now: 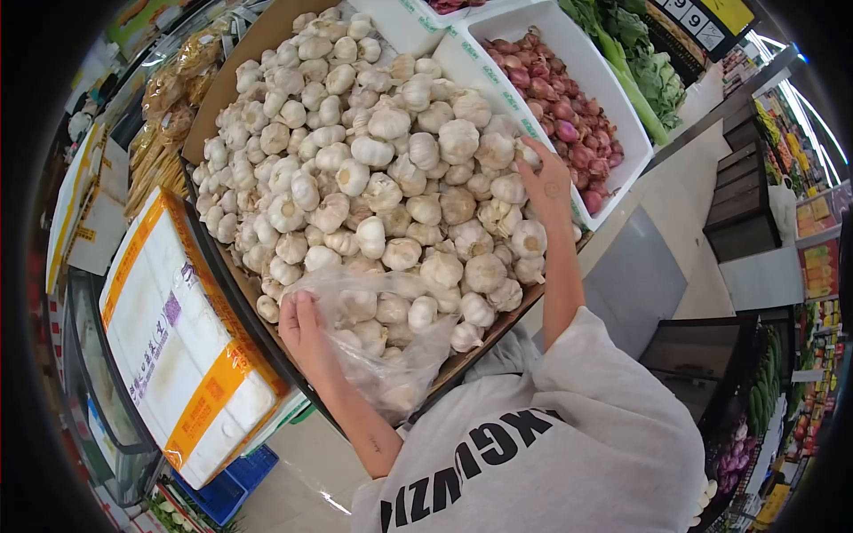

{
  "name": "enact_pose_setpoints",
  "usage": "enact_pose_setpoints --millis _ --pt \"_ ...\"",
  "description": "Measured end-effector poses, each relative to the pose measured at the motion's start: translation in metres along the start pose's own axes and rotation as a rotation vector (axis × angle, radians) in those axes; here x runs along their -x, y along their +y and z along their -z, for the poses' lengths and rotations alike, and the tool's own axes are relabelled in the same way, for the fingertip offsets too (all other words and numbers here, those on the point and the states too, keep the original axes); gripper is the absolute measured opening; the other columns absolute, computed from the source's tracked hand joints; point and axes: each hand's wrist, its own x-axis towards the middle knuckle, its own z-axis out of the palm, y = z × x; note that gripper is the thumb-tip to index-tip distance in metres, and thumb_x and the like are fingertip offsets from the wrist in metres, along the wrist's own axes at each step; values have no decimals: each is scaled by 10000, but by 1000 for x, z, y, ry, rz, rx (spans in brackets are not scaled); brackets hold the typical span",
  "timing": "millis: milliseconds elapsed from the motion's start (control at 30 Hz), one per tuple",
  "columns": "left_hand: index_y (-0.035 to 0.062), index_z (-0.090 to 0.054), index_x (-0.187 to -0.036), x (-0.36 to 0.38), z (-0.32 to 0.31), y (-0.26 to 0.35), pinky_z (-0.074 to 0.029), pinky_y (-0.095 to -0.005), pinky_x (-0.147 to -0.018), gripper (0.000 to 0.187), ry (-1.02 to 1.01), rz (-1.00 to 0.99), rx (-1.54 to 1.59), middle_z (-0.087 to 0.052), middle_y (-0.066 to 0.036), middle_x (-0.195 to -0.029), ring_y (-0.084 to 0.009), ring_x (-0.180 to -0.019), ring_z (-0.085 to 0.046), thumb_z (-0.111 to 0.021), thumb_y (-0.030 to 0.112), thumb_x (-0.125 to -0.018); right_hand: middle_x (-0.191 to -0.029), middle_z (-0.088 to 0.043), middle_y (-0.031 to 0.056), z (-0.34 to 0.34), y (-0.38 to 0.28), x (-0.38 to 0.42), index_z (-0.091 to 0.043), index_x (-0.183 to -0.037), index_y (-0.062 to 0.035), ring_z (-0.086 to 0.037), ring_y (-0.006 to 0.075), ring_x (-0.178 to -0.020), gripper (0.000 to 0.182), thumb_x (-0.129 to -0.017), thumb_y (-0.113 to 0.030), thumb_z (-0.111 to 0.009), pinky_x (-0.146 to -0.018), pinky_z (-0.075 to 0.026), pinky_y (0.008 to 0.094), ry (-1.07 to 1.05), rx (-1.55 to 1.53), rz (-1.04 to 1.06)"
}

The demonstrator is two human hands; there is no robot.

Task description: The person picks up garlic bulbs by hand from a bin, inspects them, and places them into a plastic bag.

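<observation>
A large heap of white garlic bulbs point(388, 123) fills a cardboard-sided bin point(211, 98) in front of me. My left hand point(304, 325) pinches the rim of a clear plastic bag point(407, 364) at the near edge of the heap. Some garlic bulbs show through the bag's thin film. On the right side of the heap, my right hand point(545, 178) has its fingers curled around a garlic bulb point(526, 155) beside the foam box. Part of that bulb is hidden by the fingers.
A white foam box point(633, 147) of red shallots point(569, 111) adjoins the garlic at right, with leafy greens point(657, 89) beyond. At left stands a taped white foam box point(182, 329). Below it on the floor is a blue crate point(233, 484).
</observation>
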Motion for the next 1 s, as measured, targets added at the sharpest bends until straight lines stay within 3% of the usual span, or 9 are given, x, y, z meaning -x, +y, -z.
enact_pose_setpoints --millis 100,167,300,367,533,700,767,900,1000 --pt "51 -493 -697 4 -6 -3 -226 -137 -454 125 53 11 56 -407 58 -611 -1 -490 -275 -479 140 -782 -957 -511 93 11 -3 6 -463 -1069 -87 -531 198 -685 346 -739 -174 -517 -650 -436 308 52 87 4" --pt "54 -491 -683 1 -4 -5 -213 -142 -449 135 68 -8 48 -377 63 -583 -2 -489 -269 -479 147 -782 -952 -513 85 14 -4 10 -459 -1057 -48 -530 166 -730 348 -730 -154 -515 -628 -438 278 241 -671 -32" --pt "66 -461 -642 2 -7 3 -169 -152 -437 175 59 -3 -18 -336 72 -559 -2 -487 -233 -475 168 -783 -927 -526 70 32 -32 23 -459 -1041 -29 -529 110 -720 320 -739 -119 -510 -553 -444 231 182 -992 -57" --pt "68 -458 -637 3 -7 1 -158 -158 -429 181 26 12 -19 -307 77 -533 -1 -479 -223 -476 176 -782 -908 -525 56 32 -38 29 -444 -1054 -35 -528 115 -738 333 -739 -116 -516 -601 -451 235 -261 -1043 -197" --pt "71 -455 -629 2 -7 0 -148 -164 -422 186 46 4 -45 -279 82 -513 -1 -468 -213 -474 175 -782 -780 -532 25 -21 -72 78 -488 -997 -47 -517 109 -694 315 -704 -136 -563 -593 -421 226 -940 -775 95" --pt "69 -455 -624 1 -8 -1 -143 -166 -415 187 100 -15 -9 -274 80 -502 -3 -455 -210 -472 168 -782 -904 -539 96 -53 -112 134 -474 -1011 -41 -544 141 -693 334 -692 -108 -552 -618 -438 236 -1027 -545 275" --pt "65 -455 -625 1 -6 1 -141 -167 -412 187 67 -45 -20 -275 81 -499 -3 -452 -209 -468 162 -784 -733 -544 126 -57 -117 147 -495 -967 -37 -530 198 -623 309 -660 -72 -506 -563 -411 283 -1343 -601 306" --pt "61 -452 -626 -1 0 1 -140 -166 -414 186 104 -44 -35 -272 84 -501 0 -455 -205 -467 157 -785 -744 -544 116 -60 -111 153 -502 -969 -41 -526 199 -600 300 -671 -73 -492 -557 -410 283 -1361 -659 325" --pt "56 -450 -627 -2 2 -2 -141 -165 -415 187 75 -47 -28 -277 82 -508 0 -458 -206 -464 153 -786 -865 -542 80 -33 -105 117 -516 -958 -44 -519 144 -671 247 -712 -69 -501 -592 -421 251 -852 -550 282"
